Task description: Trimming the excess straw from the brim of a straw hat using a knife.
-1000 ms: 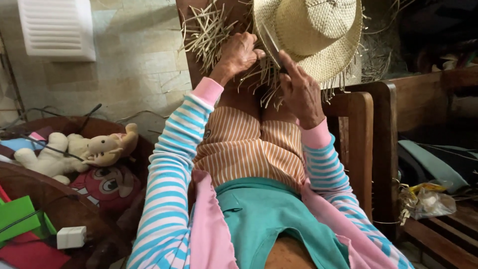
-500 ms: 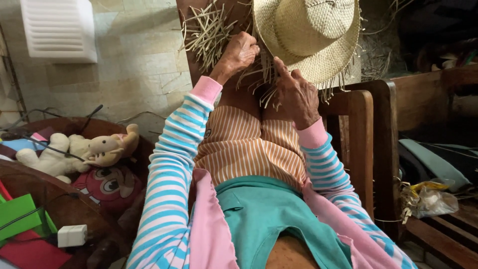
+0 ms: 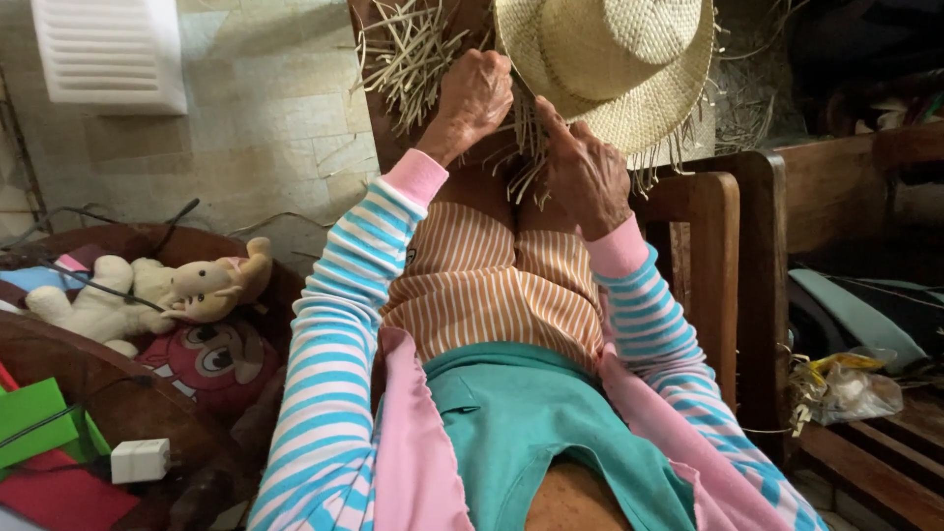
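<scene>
Already your straw hat (image 3: 610,69) has its crown and most of its brim woven; both hands, left hand (image 3: 476,96) and right hand (image 3: 582,177), pinch the loose straw ends (image 3: 526,157) at its unfinished edge over your knees.

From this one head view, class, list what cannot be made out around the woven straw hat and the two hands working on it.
- Straw hat: crown top cut off by the upper edge.
- Left hand: fingertips curled under, hidden by its own knuckles and the loose straw strands.
- Right hand: what its fingers pinch is hidden beneath the brim fringe.
- Plastic bag: contents too small to tell.
</scene>
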